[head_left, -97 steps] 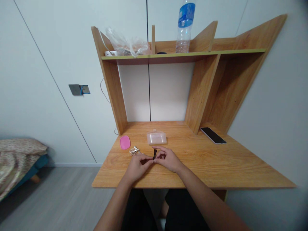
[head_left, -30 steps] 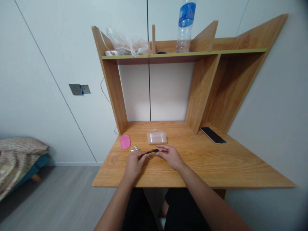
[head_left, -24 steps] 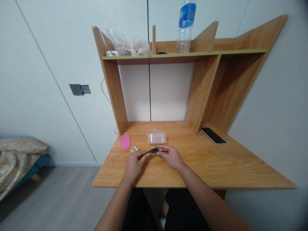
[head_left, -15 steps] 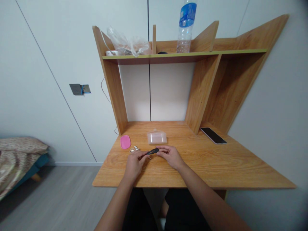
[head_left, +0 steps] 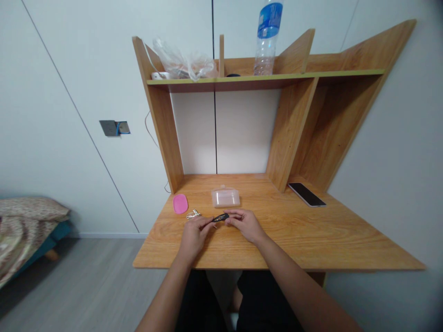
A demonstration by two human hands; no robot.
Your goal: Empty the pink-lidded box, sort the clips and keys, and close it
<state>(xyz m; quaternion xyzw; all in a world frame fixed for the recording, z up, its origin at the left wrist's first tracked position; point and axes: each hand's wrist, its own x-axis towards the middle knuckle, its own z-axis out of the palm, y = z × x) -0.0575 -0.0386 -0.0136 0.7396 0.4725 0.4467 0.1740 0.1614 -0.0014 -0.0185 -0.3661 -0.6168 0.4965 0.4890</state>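
Note:
My left hand and my right hand meet over the front middle of the wooden desk. Between their fingertips they pinch a small, slim black object, lying nearly level just above the desktop. What it is I cannot make out. Both hands have their fingers curled in a pinch. A small heap of silvery metal bits lies just left of my left hand's fingers.
A clear plastic box stands behind the hands, its pink lid lying to its left. A black phone lies at the right. On the upper shelf stand a water bottle and a plastic bag.
Three seconds ago the black object stood nearly upright between my fingers; it now lies almost flat. Over the last second my hands have hardly moved.

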